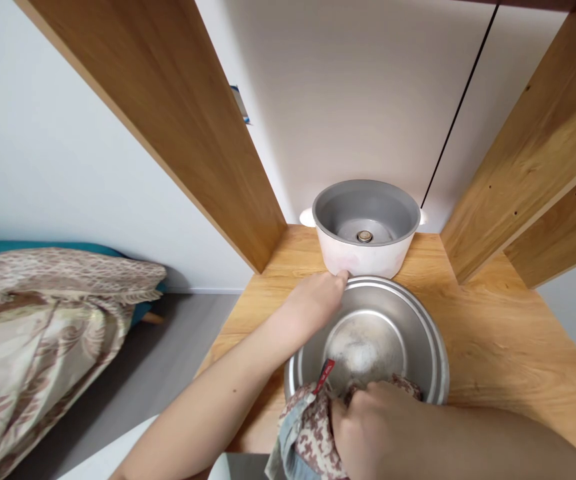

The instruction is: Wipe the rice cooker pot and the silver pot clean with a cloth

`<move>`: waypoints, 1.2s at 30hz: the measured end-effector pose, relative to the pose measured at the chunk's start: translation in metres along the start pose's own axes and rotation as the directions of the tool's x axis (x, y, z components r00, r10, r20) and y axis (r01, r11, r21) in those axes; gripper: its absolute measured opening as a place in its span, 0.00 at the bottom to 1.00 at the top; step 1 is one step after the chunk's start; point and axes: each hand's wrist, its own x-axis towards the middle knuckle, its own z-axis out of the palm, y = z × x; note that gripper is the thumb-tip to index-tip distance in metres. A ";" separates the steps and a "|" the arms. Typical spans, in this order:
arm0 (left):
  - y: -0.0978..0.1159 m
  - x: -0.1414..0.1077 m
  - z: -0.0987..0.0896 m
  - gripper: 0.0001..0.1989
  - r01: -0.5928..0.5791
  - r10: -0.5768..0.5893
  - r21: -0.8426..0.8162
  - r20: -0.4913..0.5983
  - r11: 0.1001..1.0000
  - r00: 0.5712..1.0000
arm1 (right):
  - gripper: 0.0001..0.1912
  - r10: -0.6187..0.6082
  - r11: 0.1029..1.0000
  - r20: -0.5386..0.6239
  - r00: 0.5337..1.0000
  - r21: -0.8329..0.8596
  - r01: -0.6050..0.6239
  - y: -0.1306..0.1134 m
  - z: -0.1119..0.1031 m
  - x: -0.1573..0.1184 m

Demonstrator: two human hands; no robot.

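A round silver metal basin (368,301) lies on the wooden shelf in front of me. My left hand (319,297) grips its far left rim, with most of the fingers hidden behind the wrist and the edge. Bunched in my right hand (371,423) is a patterned brown and beige cloth (315,427) with a grey-blue side and a small red tag. The right hand presses this cloth against the near part of the basin's inside, and the cloth's loose end hangs over the near rim. Right behind the basin stands a white pot (363,259) with a grey inside, close to my left fingertips.
Wooden posts rise at the left (168,107) and right (528,133) of the wooden shelf (498,360). A pale wall panel (363,93) stands behind the pot. To the left is a bed with a patterned cover (43,347), above a grey floor (188,333).
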 end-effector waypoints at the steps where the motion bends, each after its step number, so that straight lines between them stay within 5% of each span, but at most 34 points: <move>1: 0.000 0.000 0.000 0.22 0.003 -0.003 -0.006 -0.001 1.000 1.000 | 0.28 0.007 1.000 0.005 1.000 0.002 -0.007 0.000 -0.001 0.000; 8: 0.000 -0.002 -0.001 0.22 -0.003 0.003 0.000 -0.008 1.000 1.000 | 0.23 -0.032 0.999 0.029 0.999 -0.027 0.033 -0.008 -0.012 -0.004; 26: 0.001 -0.002 -0.003 0.22 0.001 -0.001 -0.010 0.009 1.000 1.000 | 0.24 -0.006 1.000 -0.036 0.999 0.000 0.006 -0.002 0.006 0.001; 36: 0.002 -0.004 -0.003 0.21 0.003 -0.003 -0.010 -0.011 1.000 1.000 | 0.27 0.067 0.997 0.035 0.997 0.034 -0.069 -0.008 -0.012 -0.004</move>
